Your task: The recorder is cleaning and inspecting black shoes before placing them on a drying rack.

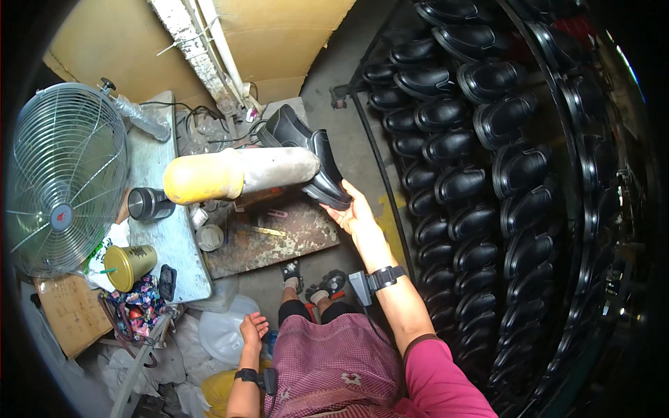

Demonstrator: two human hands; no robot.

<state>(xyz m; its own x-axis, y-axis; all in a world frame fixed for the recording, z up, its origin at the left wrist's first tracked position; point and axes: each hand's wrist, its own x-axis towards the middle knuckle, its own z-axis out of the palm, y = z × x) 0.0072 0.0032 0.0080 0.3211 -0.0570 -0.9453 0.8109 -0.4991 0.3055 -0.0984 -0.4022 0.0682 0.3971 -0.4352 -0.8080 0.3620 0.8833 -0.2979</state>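
My right hand (356, 213) has its fingers and thumb around the near end of a black leather shoe (327, 167), which is tilted beside a thick rounded cylinder (279, 168) with a yellow end and a greyish-white end. Part of the shoe is hidden behind that cylinder. Another black shoe shape (284, 127) shows just to its left, partly covered too. My left hand (254, 329) hangs low in front of my checked apron, fingers loosely bent and apart, with nothing in it.
Racks of black shoes (456, 150) fill the right side, bounded by a dark metal rail (380, 164). A worn workbench (300, 240) stands ahead. At left are a large fan (66, 181), a dark mug (148, 203) and a lidded cup (129, 268) on a pale board (182, 261).
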